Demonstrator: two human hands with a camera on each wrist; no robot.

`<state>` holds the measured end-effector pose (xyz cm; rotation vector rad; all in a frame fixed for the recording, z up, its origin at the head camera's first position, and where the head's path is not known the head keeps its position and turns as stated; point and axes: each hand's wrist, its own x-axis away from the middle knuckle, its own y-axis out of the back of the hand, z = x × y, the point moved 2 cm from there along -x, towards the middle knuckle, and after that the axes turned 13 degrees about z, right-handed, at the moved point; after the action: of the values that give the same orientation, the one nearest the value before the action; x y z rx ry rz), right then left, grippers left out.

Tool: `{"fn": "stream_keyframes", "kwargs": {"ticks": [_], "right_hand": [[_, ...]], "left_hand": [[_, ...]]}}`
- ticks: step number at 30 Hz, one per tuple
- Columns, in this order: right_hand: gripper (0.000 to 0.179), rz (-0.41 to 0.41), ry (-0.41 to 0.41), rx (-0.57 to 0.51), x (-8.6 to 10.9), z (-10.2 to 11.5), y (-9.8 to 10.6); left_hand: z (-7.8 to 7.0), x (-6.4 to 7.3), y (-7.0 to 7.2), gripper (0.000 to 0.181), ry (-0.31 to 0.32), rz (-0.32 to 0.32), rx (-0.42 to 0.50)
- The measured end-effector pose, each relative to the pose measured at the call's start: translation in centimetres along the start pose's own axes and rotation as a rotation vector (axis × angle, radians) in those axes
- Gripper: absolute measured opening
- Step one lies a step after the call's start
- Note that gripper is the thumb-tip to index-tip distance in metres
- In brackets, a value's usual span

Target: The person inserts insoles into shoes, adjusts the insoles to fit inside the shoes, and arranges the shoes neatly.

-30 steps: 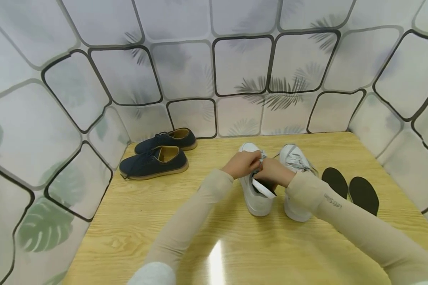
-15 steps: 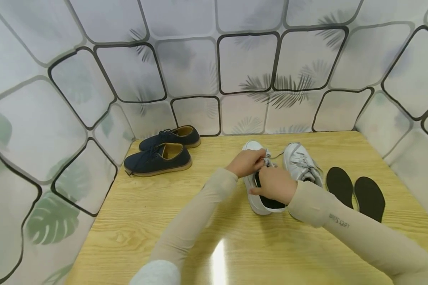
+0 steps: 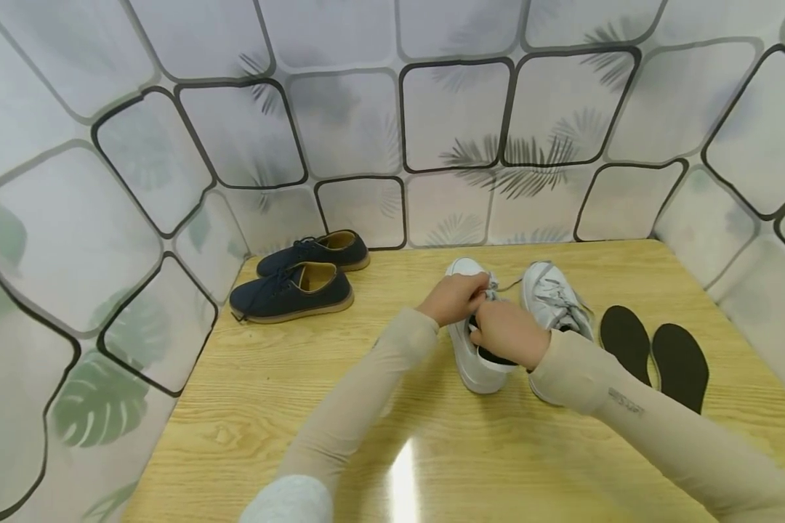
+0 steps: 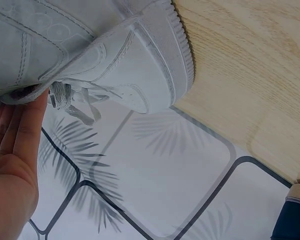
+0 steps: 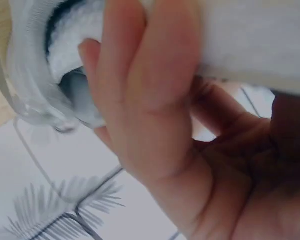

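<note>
A white sneaker (image 3: 479,376) with grey laces stands on the wood surface, its toe pointing at the back wall. My left hand (image 3: 454,298) pinches it at the tongue and laces; in the left wrist view, fingertips (image 4: 27,125) are tucked in beside the lace (image 4: 80,107). My right hand (image 3: 512,333) is over the opening and holds an insole (image 5: 260,42), which shows black inside the shoe and white in the right wrist view. Part of the insole is inside the sneaker; its front end is hidden by the shoe and hand.
A second white sneaker (image 3: 544,290) stands just right, partly behind the right forearm. Two black insoles (image 3: 624,340) lie farther right. Two navy shoes (image 3: 291,294) sit at the back left. A patterned cloth wall (image 3: 353,123) encloses the wood tabletop (image 3: 288,363).
My right hand turned the insole from tilted, white edge showing, to lying lower in the sneaker opening, then its thumb shifted. The left hand keeps its hold. The whole view shifted slightly.
</note>
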<state>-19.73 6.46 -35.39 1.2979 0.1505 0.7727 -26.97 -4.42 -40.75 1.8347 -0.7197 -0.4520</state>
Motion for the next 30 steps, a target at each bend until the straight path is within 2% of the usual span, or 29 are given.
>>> {"fn": "stream_keyframes", "kwargs": {"ticks": [5,8,11,15,18,20,24,30], "right_hand": [[0.024,-0.062,0.006,0.001,-1.2,-0.6,-0.7],[0.026,-0.117,0.011,0.050,-1.0,-0.4,-1.2],[0.034,-0.108,0.013,0.105,0.1,0.4,-1.3],[0.040,-0.057,-0.015,0.081,2.0,1.2,-1.0],[0.039,-0.088,-0.012,0.027,3.2,1.3,-0.8],[0.039,-0.136,0.020,-0.004,3.6,1.3,-0.7],[0.039,-0.207,0.054,-0.056,3.4,1.0,-0.7],[0.035,-0.253,0.033,-0.047,1.9,0.3,-1.4]], "left_hand": [[0.0,-0.1,0.0,0.013,0.008,-0.004,-0.018],[0.1,-0.1,-0.1,0.012,0.008,-0.004,-0.009],[0.1,0.0,-0.2,0.014,0.004,0.001,-0.001],[0.0,0.1,-0.1,0.018,-0.008,-0.008,0.003],[0.0,0.0,0.0,0.018,-0.019,-0.017,0.015],[0.0,0.0,0.0,0.017,-0.020,-0.021,0.017],[0.2,0.0,0.1,0.013,-0.011,-0.033,0.006],[0.1,0.1,0.0,0.011,-0.003,-0.031,0.002]]}}
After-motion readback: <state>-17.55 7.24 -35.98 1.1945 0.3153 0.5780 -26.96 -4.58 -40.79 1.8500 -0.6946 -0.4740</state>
